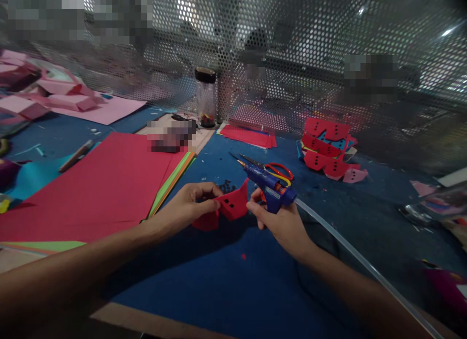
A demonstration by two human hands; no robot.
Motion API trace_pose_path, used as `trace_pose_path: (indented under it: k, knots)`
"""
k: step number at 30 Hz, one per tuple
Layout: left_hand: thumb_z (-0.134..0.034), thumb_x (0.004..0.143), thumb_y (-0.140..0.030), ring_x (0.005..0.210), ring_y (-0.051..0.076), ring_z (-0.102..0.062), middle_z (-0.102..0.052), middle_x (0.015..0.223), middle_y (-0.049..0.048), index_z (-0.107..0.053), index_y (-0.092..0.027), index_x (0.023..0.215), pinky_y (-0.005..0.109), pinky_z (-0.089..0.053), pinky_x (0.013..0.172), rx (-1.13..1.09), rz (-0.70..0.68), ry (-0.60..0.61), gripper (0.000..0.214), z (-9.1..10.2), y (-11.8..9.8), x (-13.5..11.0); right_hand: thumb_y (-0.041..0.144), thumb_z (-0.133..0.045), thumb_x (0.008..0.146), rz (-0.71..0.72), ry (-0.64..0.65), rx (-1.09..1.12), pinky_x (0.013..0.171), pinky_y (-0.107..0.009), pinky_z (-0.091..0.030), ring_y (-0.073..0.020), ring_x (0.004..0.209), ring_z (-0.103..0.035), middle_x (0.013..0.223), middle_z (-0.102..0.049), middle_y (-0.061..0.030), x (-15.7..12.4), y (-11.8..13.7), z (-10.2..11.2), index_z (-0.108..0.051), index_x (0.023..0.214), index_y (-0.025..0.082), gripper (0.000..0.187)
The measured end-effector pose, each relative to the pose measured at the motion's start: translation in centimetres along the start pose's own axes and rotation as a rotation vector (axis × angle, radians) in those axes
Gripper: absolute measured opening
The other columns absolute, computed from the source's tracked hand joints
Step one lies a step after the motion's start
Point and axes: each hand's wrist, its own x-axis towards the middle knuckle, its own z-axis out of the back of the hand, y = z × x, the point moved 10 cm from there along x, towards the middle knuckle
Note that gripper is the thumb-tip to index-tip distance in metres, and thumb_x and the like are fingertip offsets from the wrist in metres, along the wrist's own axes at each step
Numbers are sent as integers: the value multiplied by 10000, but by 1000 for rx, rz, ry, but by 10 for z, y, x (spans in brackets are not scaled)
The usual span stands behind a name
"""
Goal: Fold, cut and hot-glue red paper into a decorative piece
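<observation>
Between my hands is a folded red paper cutout [235, 205] with small black squares on it. My left hand [199, 200] pinches its left part between thumb and fingers. In my right hand [279, 222] is a blue glue gun [268, 183], its nozzle pointing up and left and a long clear glue stick [350, 254] trailing from its back. The right fingertips are close to the cutout's right edge; whether they touch it I cannot tell. Just behind the glue gun lie scissors [284, 169] with red and yellow handles. Small black bits [228, 186] are scattered behind the cutout.
A stack of red sheets [91, 183] covers the left side. Pink paper boxes [69, 101] stand at the back left. A clear jar [206, 98] is against the perforated metal screen [292, 62]. Finished-looking red cutouts [328, 151] sit back right, and a lying glass jar [434, 207] is far right.
</observation>
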Motion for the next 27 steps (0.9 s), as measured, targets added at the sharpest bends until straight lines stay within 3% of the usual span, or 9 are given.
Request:
trace_pose_path:
  k: [10,15,27]
  knots:
    - [-700,802,-365,637,135,-594,-692,764,29,-703,-152,890,235,-422,575,-25,13,6,231,2,5,2,424,-731,853,14,14,-24,526,-241,-514,-76,479,-534,802,-672,27,1,-3,1,-660,996,219,260]
    - [-720,778,-410,656,143,-591,-687,770,32,-694,-141,886,245,-414,593,-66,10,15,291,2,7,2,411,-737,838,17,-30,-9,514,-236,-503,-72,477,-533,839,-679,21,2,-3,6,-657,974,214,253]
    - [-732,807,-462,667,143,-584,-670,759,13,-676,-158,835,253,-389,609,-100,-63,17,310,6,4,-1,409,-726,808,44,-100,9,521,-243,-471,-87,459,-506,674,-613,50,4,6,15,-640,950,201,266]
